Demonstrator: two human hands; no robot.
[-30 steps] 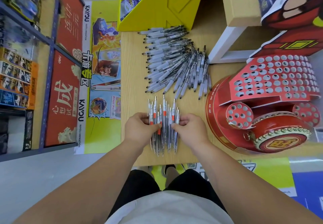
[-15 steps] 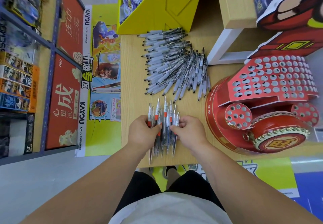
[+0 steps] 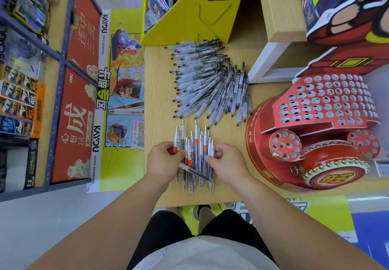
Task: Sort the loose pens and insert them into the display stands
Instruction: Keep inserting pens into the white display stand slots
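Note:
A bunch of clear pens with orange bands [image 3: 194, 143] lies on the wooden table [image 3: 160, 92], tips pointing away from me. My left hand [image 3: 163, 160] grips the bunch from the left, and my right hand [image 3: 228, 160] pinches it from the right. One dark pen [image 3: 193, 170] lies crosswise over the bunch between my hands. Farther back, a large fan-shaped pile of grey and black pens [image 3: 208, 82] is spread on the table. The red display stand [image 3: 315, 130] with many round holes stands at the right; its holes hold no pens.
A yellow cardboard display box [image 3: 200, 12] stands behind the pen pile. A white shelf bracket [image 3: 267, 59] and a wooden shelf [image 3: 282, 6] lie at the back right. Shelves of boxed goods [image 3: 21, 80] run along the left, across the floor gap.
Both hands have shifted a little along the orange-banded bunch, squeezing it together. One dark pen now lies crosswise over the bunch.

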